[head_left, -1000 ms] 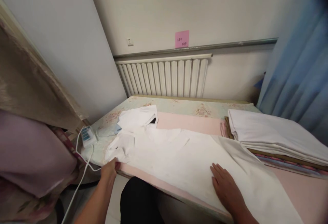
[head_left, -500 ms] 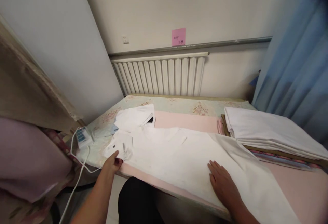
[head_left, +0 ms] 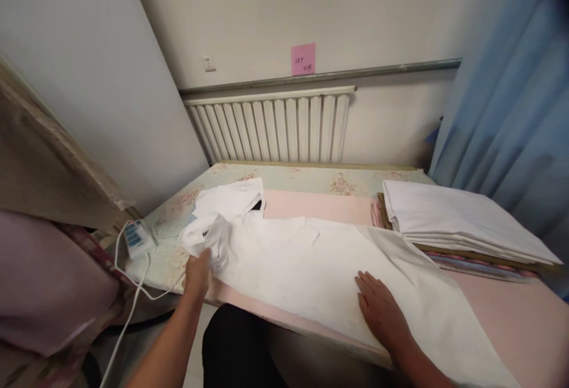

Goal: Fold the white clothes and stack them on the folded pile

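A long white garment [head_left: 284, 252] lies stretched along the near side of the table, over a pink cloth. Its left end is bunched up and lifted, with a small dark marking on it. My left hand [head_left: 198, 269] is closed on that bunched end, fingertips partly hidden by the fabric. Toward the right part of the garment, my right hand [head_left: 382, 308] rests flat, palm down, with its fingers stretched out. Another folded white cloth [head_left: 229, 197] sits just behind the bunched end, with a dark patch at its right corner.
A stack of folded white cloth [head_left: 462, 216] lies at the right, on top of coloured folded fabrics. A power strip [head_left: 138, 239] with white cords is at the table's left edge. Behind stand a radiator [head_left: 271, 127] and, at right, a blue curtain [head_left: 493, 92].
My left hand has raised the garment's left end, which is now more bunched and upright. My right hand stays flat on the fabric. The view has shifted slightly.
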A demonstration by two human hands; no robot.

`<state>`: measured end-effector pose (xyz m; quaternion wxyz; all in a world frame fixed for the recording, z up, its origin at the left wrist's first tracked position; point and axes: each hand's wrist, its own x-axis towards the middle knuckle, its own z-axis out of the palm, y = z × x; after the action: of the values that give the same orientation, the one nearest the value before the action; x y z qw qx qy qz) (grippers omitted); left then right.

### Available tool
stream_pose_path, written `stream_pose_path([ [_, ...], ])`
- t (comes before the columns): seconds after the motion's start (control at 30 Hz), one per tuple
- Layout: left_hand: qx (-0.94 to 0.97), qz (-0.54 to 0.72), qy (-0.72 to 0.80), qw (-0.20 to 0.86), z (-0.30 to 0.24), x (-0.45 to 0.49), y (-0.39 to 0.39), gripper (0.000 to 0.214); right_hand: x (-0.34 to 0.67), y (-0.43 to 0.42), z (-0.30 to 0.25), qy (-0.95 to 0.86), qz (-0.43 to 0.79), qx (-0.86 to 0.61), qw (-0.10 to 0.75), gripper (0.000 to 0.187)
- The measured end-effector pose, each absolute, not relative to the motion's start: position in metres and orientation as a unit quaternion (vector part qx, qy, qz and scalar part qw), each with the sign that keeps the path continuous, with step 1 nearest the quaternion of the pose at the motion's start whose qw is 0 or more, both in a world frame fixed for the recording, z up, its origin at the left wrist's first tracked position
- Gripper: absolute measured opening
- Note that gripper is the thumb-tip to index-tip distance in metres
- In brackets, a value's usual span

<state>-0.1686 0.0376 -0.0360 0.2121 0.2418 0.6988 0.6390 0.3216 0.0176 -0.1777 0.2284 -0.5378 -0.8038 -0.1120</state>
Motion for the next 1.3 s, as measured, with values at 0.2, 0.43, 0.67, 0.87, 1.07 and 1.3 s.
stream_pose_path([
  [0.2, 0.435, 0.535, 0.702, 0.178, -0.042, -0.074, 0.02, 0.028, 0.321, 0.018, -0.177, -0.802, -0.105, -0.541, 0.232, 0.042],
  [0.43, 0.794, 0.258, 0.55, 0.009, -0.142, 0.046, -0.018, 0.059, 0.317, 0.014, -0.165, -0.798, -0.085, -0.55, 0.229, 0.04],
  [0.67, 0.835, 0.169, 0.519, -0.065, -0.146, 0.035, -0.027, 0.067, 0.316, 0.014, -0.159, -0.796, -0.081, -0.555, 0.227, 0.04],
  [0.87, 0.834, 0.195, 0.501, -0.121, -0.147, 0.023, -0.029, 0.057, 0.315, 0.013, -0.153, -0.794, -0.07, -0.559, 0.229, 0.04],
  [1.07, 0.846, 0.177, 0.483, -0.14, -0.145, 0.029, -0.025, 0.063, 0.314, 0.012, -0.15, -0.791, -0.057, -0.558, 0.245, 0.04],
  [1.3, 0.877, 0.145, 0.434, -0.149, -0.137, 0.052, -0.007, 0.069, 0.313, 0.012, -0.149, -0.788, -0.049, -0.565, 0.239, 0.042],
])
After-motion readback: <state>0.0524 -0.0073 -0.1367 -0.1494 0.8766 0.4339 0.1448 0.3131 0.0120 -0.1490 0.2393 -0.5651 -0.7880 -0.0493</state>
